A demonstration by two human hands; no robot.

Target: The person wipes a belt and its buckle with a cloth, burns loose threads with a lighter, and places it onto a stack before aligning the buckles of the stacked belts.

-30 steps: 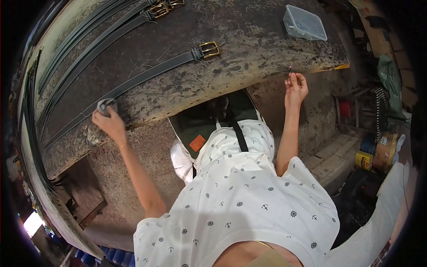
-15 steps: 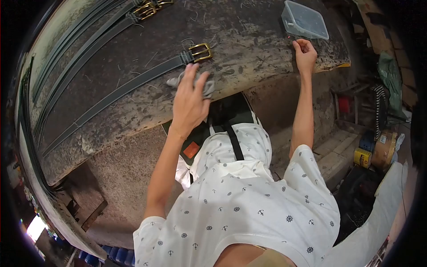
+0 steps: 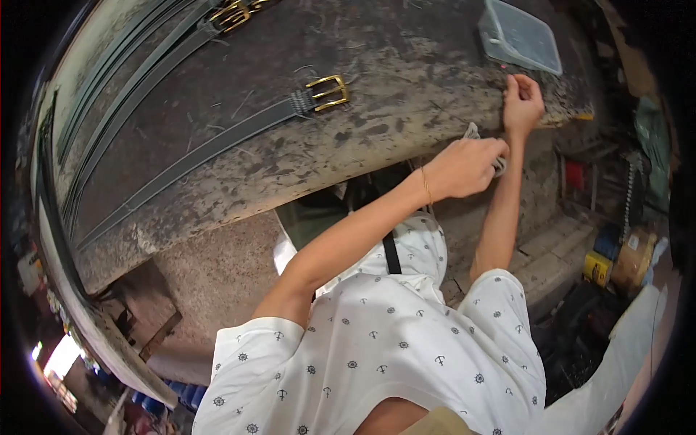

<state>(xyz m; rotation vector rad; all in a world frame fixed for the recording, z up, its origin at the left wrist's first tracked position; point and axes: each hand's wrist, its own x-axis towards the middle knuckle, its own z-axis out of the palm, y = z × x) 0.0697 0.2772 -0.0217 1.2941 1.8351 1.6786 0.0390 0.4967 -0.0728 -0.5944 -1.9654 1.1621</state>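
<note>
My left hand (image 3: 470, 168) is closed around a crumpled grey cloth (image 3: 472, 132), which pokes out above and beside the fingers. It is close to my right forearm, past the table's front edge. My right hand (image 3: 523, 107) is pinched just in front of the clear plastic box (image 3: 525, 42). A small dark thing with a reddish tip shows by its fingertips, too small to name. A dark grey leather belt (image 3: 210, 151) lies across the table, its gold buckle (image 3: 330, 93) toward the middle. Neither hand touches it.
More dark belts (image 3: 130, 109) lie along the left side, with gold buckles (image 3: 232, 16) at the top. Loose thread ends are scattered over the worn table (image 3: 391, 109). A yellow box (image 3: 597, 269) and a brown cardboard box (image 3: 634, 257) are low at the right.
My left hand has swung right, from beside the belt buckle to my right forearm, and now grips the cloth that lay on the table edge. My right hand stays pinched by the plastic box.
</note>
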